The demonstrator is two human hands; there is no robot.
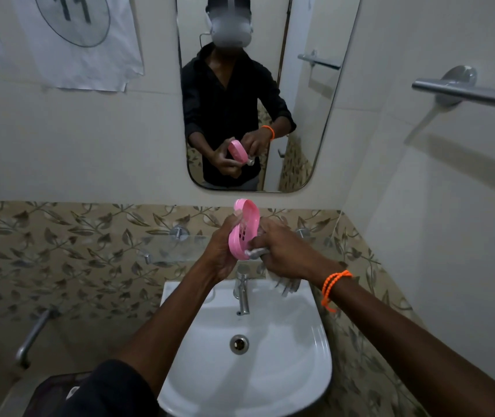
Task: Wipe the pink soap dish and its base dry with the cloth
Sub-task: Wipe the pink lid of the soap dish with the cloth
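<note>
The pink soap dish (244,228) looks like smooth, slightly glossy plastic. The cloth (285,284) is pale, soft fabric — blurred. The basin (300,356) is glossy white ceramic, its tap (241,291) polished metal. The towel rail (465,93) is brushed metal; the wall tiles (59,251) are matt — leaf-patterned. The paper sheet (83,43) is creased.

Soap dish (244,228) held on edge between left hand (220,254) and right hand (285,251); cloth (256,252) pressed against its lower end (partly hidden). Tap (241,291) and basin (300,356) set below both hands, mirror (315,115) beyond them.
</note>
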